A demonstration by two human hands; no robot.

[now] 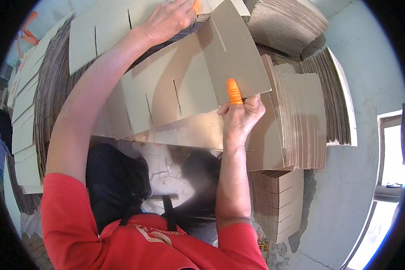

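Observation:
A slotted brown cardboard sheet (166, 87) is raised at a slant before me, its right-hand panel (238, 49) folded up along a crease. At that panel's lower edge, my right hand (243, 118) is closed on the cardboard, with an orange ribbed finger cover (234, 92) on one digit. My left arm reaches far across to the top of the view. There my left hand (168, 20) is bent over a pale slotted sheet (112, 29), its fingers curled. Part of an orange finger cover shows on it, but the picture's edge cuts off the fingertips, so what they hold is hidden.
Tall stacks of cardboard stand at the left (54, 90), far right (288, 24) and right (303, 119). Another slotted stack (279, 202) is lower right. A pale wall (346, 180) with a bright window (391, 157) bounds the right side. My dark-clothed legs are below.

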